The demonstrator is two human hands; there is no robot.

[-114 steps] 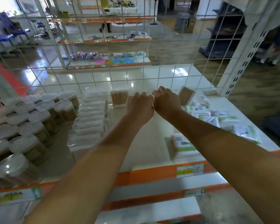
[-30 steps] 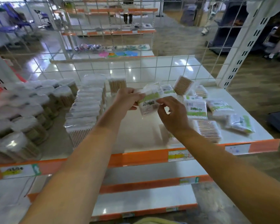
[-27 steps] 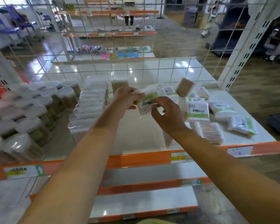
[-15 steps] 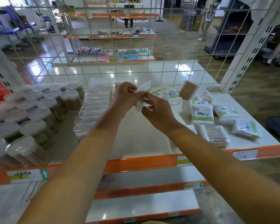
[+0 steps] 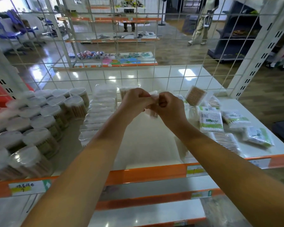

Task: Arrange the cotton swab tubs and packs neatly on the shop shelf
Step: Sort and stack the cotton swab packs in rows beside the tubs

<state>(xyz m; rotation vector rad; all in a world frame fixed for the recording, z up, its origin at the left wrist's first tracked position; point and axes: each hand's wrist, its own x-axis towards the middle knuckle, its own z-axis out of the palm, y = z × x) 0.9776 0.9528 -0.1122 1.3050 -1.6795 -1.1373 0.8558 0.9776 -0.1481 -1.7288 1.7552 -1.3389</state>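
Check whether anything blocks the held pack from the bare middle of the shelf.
Nothing visible does. Both hands, left and right, hold the pack above the bare shelf, with the stacked packs to its left and loose packs to its right.

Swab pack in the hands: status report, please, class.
Left hand and right hand both grip one swab pack, held above the shelf. Loose packs lie right. Nothing in the way.

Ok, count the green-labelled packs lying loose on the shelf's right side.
4: a face-up pack, a second pack peeking out behind it, a third pack to its right, a fourth pack nearest the front-right corner. Others may be hidden behind the right hand.
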